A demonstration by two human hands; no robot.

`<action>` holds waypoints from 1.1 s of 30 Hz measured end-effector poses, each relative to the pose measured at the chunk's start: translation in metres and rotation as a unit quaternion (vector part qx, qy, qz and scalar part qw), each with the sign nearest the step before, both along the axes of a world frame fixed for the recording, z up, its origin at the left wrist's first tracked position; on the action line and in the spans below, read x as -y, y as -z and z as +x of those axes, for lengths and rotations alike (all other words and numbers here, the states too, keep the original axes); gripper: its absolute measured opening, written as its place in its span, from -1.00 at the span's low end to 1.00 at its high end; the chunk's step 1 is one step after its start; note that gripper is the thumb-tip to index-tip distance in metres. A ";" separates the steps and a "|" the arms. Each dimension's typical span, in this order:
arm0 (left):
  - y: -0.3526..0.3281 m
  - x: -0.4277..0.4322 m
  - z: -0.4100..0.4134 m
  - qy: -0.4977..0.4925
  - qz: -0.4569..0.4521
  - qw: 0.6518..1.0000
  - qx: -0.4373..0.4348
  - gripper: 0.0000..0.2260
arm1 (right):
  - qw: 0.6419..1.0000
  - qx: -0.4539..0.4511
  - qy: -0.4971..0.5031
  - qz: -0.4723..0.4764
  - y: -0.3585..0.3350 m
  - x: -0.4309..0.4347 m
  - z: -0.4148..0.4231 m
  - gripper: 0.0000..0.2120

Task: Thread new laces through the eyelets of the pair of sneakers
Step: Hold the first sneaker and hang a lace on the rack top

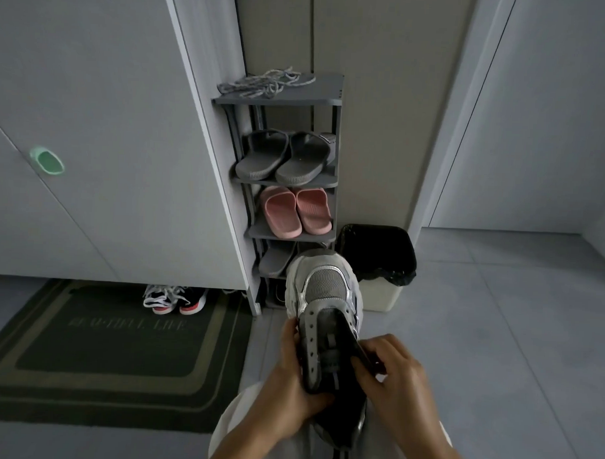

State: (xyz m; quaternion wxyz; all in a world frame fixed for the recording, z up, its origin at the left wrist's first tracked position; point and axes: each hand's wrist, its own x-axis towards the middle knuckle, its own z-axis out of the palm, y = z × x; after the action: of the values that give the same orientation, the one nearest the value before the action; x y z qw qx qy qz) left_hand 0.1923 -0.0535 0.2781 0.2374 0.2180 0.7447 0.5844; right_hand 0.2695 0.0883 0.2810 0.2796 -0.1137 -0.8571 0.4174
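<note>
Now, starting left of the shoe rack [281,101], one dark doormat [84,359] lies on the floor, with one laced black-and-red pair [175,298] at its far edge. On the rack's top shelf sits the tangle of grey laces [265,82], too knotted for me to count, and parked within reach, I'd guess. Below them are two grey slippers [283,156], then two pink slippers [296,210], then one more grey.

In front of the rack's foot I hold one unlaced sneaker [326,288], toe away from me so its bare eyelets face up. My left hand [289,373] has its fingers curled round the left flank to steady it. My right hand [395,380] pinches what looks like the tongue, probably to clear the holes. Right of the rack stands one bin [381,297]. I can't see the second sneaker.
</note>
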 end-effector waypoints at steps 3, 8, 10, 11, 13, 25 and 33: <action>0.000 0.006 0.006 0.007 -0.025 0.999 -0.035 -0.04 | 1.000 0.006 0.006 0.000 0.000 0.003 0.006 -0.89; 0.000 0.014 0.015 0.022 -0.056 0.998 -0.034 -0.11 | 1.000 0.012 -0.011 0.008 0.001 0.012 0.014 -0.84; 0.001 0.017 0.017 0.021 -0.078 0.995 -0.062 -0.15 | 0.999 0.021 -0.011 0.024 0.001 0.014 0.016 -0.84; 0.001 0.019 0.017 0.021 -0.084 0.994 -0.066 -0.14 | 0.999 0.023 -0.010 0.026 0.000 0.015 0.016 -0.84; 0.002 0.021 0.017 0.017 -0.086 0.995 -0.054 -0.13 | 1.000 0.021 -0.009 0.017 -0.001 0.017 0.017 -0.84; -0.002 0.035 -0.004 -0.017 0.071 0.979 0.192 -0.09 | 0.995 0.064 -0.032 -0.076 -0.001 0.016 0.013 -0.73; 0.004 0.016 -0.005 -0.080 0.060 0.977 0.191 -0.06 | 0.990 0.108 -0.019 -0.089 0.007 0.017 -0.005 -0.87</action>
State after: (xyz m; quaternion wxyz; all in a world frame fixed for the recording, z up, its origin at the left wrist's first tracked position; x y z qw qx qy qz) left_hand 0.1876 -0.0694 0.2740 0.3141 0.0560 0.6643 0.6760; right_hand 0.2648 0.0709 0.2740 0.1659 -0.1663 -0.8435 0.4830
